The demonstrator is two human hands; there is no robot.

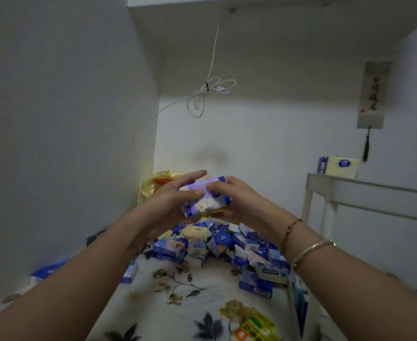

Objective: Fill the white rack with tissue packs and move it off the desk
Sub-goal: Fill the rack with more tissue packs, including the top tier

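Both hands are raised above the desk and hold a small bundle of blue and white tissue packs (pixel 203 199) between them. My left hand (pixel 175 196) grips its left side with the thumb over the top. My right hand (pixel 234 199) grips its right side. Below them lies a heap of several more tissue packs (pixel 227 244) on a flower-patterned cloth (pixel 178 294). A white rack (pixel 350 188) stands at the right, with one large tissue pack (pixel 340 166) on its top shelf.
A yellow plastic bag (pixel 151 184) sits in the back left corner behind the hands. A looped white cable (pixel 210 89) hangs from the shelf above. A scroll with a tassel (pixel 372 94) hangs on the right wall. A printed label (pixel 256 326) lies near the front edge.
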